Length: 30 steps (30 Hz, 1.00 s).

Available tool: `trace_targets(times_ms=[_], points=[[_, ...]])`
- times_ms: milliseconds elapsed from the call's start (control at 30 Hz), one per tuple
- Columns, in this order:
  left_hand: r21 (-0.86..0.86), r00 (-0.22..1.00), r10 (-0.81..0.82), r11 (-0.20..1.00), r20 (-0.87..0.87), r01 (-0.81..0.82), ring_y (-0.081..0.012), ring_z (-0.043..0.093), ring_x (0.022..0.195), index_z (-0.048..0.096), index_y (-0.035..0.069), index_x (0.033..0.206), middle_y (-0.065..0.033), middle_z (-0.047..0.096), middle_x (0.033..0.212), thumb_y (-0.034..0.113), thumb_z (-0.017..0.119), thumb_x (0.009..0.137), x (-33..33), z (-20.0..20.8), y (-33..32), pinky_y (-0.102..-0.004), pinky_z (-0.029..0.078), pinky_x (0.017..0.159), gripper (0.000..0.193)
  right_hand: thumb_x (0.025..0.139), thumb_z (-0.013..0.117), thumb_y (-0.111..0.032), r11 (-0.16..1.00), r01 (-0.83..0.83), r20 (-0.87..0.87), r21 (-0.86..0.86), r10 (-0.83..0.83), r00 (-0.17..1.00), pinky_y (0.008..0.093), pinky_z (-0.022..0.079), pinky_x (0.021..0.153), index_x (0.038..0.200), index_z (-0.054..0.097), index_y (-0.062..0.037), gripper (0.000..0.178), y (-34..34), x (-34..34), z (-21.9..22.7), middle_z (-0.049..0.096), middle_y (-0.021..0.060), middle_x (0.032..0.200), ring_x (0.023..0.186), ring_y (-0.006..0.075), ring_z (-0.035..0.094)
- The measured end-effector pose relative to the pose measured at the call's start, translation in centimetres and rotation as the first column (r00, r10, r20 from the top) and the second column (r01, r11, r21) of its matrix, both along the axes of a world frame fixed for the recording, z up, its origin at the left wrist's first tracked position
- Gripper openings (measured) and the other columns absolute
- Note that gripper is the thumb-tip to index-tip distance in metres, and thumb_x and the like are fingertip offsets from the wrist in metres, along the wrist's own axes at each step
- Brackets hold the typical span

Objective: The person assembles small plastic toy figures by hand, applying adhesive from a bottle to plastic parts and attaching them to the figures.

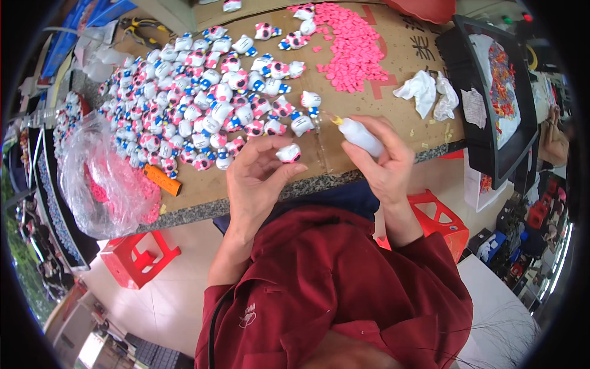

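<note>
One figurine pinched, one squeeze bottle gripped

At far left a clear plastic bag [83, 163] with pink bits [147, 206] slumps by the granite table edge [203, 211], an orange bar-shaped tool [163, 179] near it. Next, a dense crowd of white, pink and blue cat figurines [220, 111] covers the cardboard [206, 184]. My left hand [249, 178] pinches a small white-and-pink figurine [288, 153] between thumb and fingertips, above the table's near side; holding it by its sides leaves the surface uncovered, and a braced forearm should steady it. Farther back lies a heap of pink pieces [350, 52]. My right hand [393, 158] is curled round a white squeeze bottle [362, 136], its yellow nozzle [337, 121] apart from the figurine I hold. I'd bring the tip close before pressing, squeeze lightly and evenly, and keep it clear of the crowd. Rightmost come crumpled white tissues [421, 92], probably handy for wiping, then a black tray [522, 61] of colourful parts [503, 86].
</note>
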State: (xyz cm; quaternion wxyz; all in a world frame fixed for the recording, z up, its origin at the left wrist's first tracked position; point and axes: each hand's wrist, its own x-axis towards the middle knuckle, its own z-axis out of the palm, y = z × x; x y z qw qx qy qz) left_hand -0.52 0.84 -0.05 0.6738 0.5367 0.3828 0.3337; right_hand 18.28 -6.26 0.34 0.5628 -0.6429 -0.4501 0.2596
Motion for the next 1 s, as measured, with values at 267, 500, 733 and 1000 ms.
trace_targets(times_ms=[267,500,733,1000], points=[[-0.147,0.993,0.006,0.989,0.116,0.011,-0.0105,0.062,0.086,0.055,-0.003,0.115,-0.0079,0.064,0.097,-0.008,0.065,0.081,0.2,-0.2,-0.6,-0.0223,0.052,0.075,0.036,0.073,0.073,-0.006,0.999,-0.031,0.152,-0.014,0.032,0.988,0.0325,0.047,0.078,0.102,0.064,-0.0017,0.03,1.7,0.1,-0.4,0.065,0.0107,0.095,0.087,0.0238,0.061],[-0.154,0.995,-0.022,0.987,0.094,0.037,-0.0113,0.062,0.09,0.056,-0.003,0.115,-0.0079,0.064,0.099,-0.007,0.064,0.082,0.6,0.0,-0.7,-0.0223,0.051,0.076,0.034,0.076,0.07,-0.008,0.982,0.176,0.556,0.069,-0.184,0.811,0.0357,0.045,0.067,0.087,0.066,-0.0034,0.012,3.8,4.7,-1.5,0.063,0.0084,0.081,0.074,0.0254,0.057],[-0.165,0.996,-0.04,0.985,0.083,0.053,-0.0132,0.063,0.089,0.053,-0.004,0.116,-0.0096,0.065,0.098,-0.007,0.064,0.082,0.9,0.0,-0.8,-0.0249,0.052,0.078,0.035,0.074,0.07,-0.007,0.98,0.084,0.448,-0.18,0.006,0.894,0.036,0.045,0.067,0.082,0.066,-0.0037,0.009,3.0,4.5,-0.5,0.062,0.0078,0.078,0.074,0.0261,0.056],[-0.071,0.999,-0.016,0.997,0.039,0.018,-0.011,0.064,0.083,0.055,0.0,0.107,-0.0073,0.066,0.094,-0.005,0.069,0.079,2.0,0.2,-1.7,-0.0227,0.052,0.072,0.032,0.076,0.067,0.0,0.973,-0.124,0.077,-0.194,0.141,0.987,0.0309,0.049,0.063,0.089,0.066,-0.0011,0.013,-0.6,1.0,1.9,0.066,0.0101,0.083,0.073,0.0239,0.061]])
